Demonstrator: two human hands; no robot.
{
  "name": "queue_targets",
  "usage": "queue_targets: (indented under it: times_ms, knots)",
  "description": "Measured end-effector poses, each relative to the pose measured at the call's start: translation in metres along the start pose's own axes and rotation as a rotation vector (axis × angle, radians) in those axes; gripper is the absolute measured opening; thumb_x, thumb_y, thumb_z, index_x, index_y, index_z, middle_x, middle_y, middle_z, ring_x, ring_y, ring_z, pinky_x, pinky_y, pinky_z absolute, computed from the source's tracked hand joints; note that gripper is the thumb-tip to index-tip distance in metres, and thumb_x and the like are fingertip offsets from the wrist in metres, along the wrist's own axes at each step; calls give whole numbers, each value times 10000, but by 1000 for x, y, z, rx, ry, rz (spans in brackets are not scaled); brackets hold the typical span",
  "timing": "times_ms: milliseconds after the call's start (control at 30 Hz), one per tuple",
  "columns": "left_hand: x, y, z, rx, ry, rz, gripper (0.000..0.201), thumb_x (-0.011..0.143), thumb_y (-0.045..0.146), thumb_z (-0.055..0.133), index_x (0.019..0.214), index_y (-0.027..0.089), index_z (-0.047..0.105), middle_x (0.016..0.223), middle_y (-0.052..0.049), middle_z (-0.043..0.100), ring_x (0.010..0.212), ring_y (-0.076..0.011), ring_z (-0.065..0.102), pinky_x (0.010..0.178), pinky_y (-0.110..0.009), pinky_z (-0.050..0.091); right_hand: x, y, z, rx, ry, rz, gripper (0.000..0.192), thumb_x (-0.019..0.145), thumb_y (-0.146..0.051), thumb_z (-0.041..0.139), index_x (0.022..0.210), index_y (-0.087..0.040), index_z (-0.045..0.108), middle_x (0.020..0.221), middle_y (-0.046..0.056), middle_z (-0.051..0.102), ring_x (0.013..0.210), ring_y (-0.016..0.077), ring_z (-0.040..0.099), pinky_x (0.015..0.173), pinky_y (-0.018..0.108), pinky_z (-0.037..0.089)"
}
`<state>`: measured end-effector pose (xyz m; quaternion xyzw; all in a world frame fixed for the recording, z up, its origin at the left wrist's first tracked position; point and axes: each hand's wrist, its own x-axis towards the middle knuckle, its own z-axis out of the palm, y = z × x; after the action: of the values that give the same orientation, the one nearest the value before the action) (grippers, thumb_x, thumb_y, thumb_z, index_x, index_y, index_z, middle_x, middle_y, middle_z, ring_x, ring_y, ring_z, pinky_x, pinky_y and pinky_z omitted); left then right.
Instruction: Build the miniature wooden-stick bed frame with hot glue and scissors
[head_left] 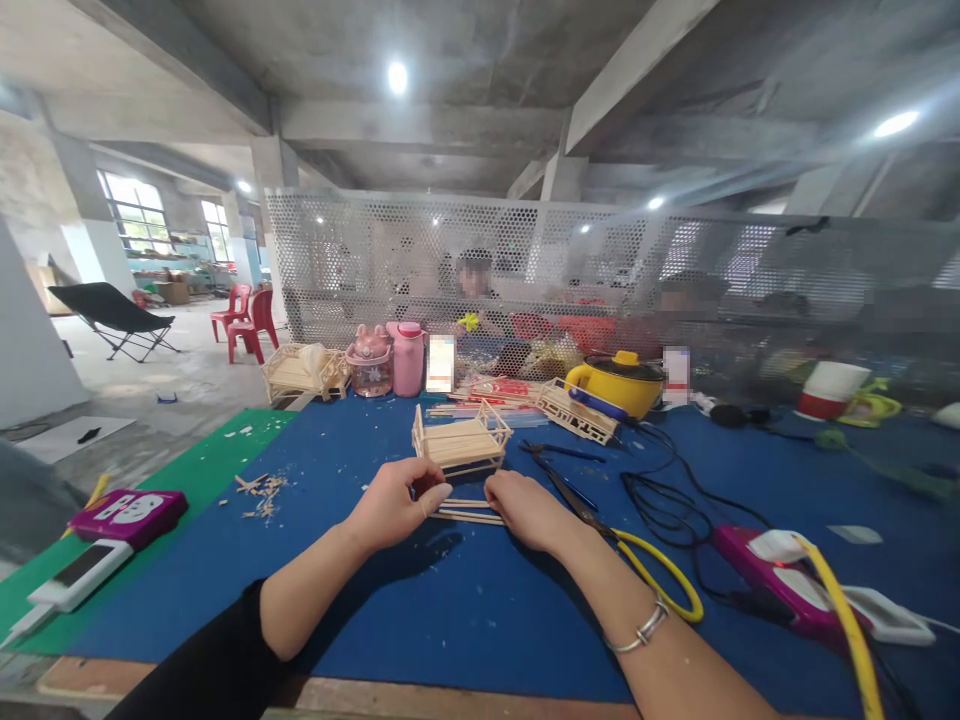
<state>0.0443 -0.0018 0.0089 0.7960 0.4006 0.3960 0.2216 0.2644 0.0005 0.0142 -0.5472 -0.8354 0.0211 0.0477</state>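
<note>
Several thin wooden sticks (469, 517) span the gap between my two hands, low over the blue mat. My left hand (401, 500) pinches their left ends, thumb and fingers curled together. At the right ends, my right hand (525, 507) has its fingers closed on the sticks; its fingertips are partly hidden. Just beyond both hands stands a small wooden model bed (461, 440) built of similar sticks, with railings at its ends. To the right of my right hand lie black-handled pliers (559, 455) and yellow-handled scissors (660, 570).
Wood scraps (262, 493) lie at left. Purple power strips (135, 515) sit at both sides, with black cables (667, 490) at right. Toward the back are a pink bottle (407, 360), a yellow pot (626, 385) and more stick models. A perforated metal screen (352, 240) separates other people.
</note>
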Motion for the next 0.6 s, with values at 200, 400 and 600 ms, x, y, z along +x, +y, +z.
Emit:
queue_targets:
  times_ms: [200, 400, 600]
  knots:
    - [1, 0, 1, 33, -16, 1, 168, 803, 312, 543, 758, 181, 638, 654, 3, 619, 598, -120, 512, 577, -226, 391, 2, -1, 0, -41, -20, 11, 136, 820, -122, 486, 799, -191, 602, 887, 56, 651, 810, 172, 581, 626, 255, 296]
    - [0, -5, 4, 50, -27, 13, 155, 792, 219, 513, 874, 187, 640, 724, -8, 635, 635, -131, 549, 621, -242, 446, 0, -7, 0, -82, -3, 7, 182, 826, -67, 438, 811, -168, 589, 919, 102, 620, 862, 206, 555, 652, 280, 306]
    - [-2, 3, 4, 140, -90, 135, 324, 757, 193, 571, 1079, 209, 598, 1098, -73, 635, 1027, -215, 568, 914, -326, 440, -8, -21, -13, -38, 55, -36, 216, 836, -45, 380, 893, -164, 551, 937, 95, 627, 864, 201, 554, 686, 281, 328]
